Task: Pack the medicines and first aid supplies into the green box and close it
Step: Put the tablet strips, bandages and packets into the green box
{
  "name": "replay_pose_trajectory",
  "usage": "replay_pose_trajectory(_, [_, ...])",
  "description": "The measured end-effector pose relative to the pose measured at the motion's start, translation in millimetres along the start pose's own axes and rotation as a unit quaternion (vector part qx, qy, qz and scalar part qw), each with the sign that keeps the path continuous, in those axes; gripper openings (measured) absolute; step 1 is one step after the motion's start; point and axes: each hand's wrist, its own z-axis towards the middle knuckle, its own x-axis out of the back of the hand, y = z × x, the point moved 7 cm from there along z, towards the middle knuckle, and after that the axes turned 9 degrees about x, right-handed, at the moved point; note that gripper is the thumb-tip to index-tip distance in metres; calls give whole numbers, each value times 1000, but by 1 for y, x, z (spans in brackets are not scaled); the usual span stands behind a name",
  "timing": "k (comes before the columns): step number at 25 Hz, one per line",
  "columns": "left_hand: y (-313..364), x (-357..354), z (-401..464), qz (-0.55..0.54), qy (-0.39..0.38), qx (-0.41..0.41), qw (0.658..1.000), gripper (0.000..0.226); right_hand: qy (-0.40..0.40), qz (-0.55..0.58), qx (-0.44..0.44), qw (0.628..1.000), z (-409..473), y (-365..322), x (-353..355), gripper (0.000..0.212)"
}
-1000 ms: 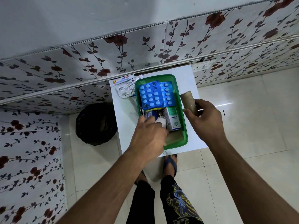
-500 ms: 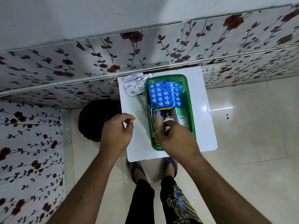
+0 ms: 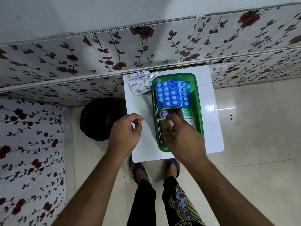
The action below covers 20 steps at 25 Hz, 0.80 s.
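A person's right hand (image 3: 182, 137) presses a brown bandage roll (image 3: 164, 126) into the green box (image 3: 199, 101), fingers closed on it; beyond lie blue blister packs (image 3: 167, 93). The left hand (image 3: 125, 134), loosely curled and empty, hovers beside. Foil strips (image 3: 143, 84) remain on the table (image 3: 211, 128); overfilling could block closing.

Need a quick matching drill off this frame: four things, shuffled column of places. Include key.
Things:
1. blue pill sheet
2. foil pill strip
3. brown roll
4. black bag

Places:
A. on the floor, left of the table
B. far end of the green box
C. on the table, outside the box
D. near end of the box, under the right hand

Pairs: 1-B, 2-C, 3-D, 4-A
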Motion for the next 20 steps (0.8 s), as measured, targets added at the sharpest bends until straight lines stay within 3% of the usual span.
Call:
replay_pose_trajectory(15, [-14,-13,12,-2,-25,30,999,18,-38,-26,-64,997,21,17,-6,20])
replay_pose_trajectory(20, [-16,-5,16,-3,-28,48,998,18,38,19,-40,998,15,17,30,17])
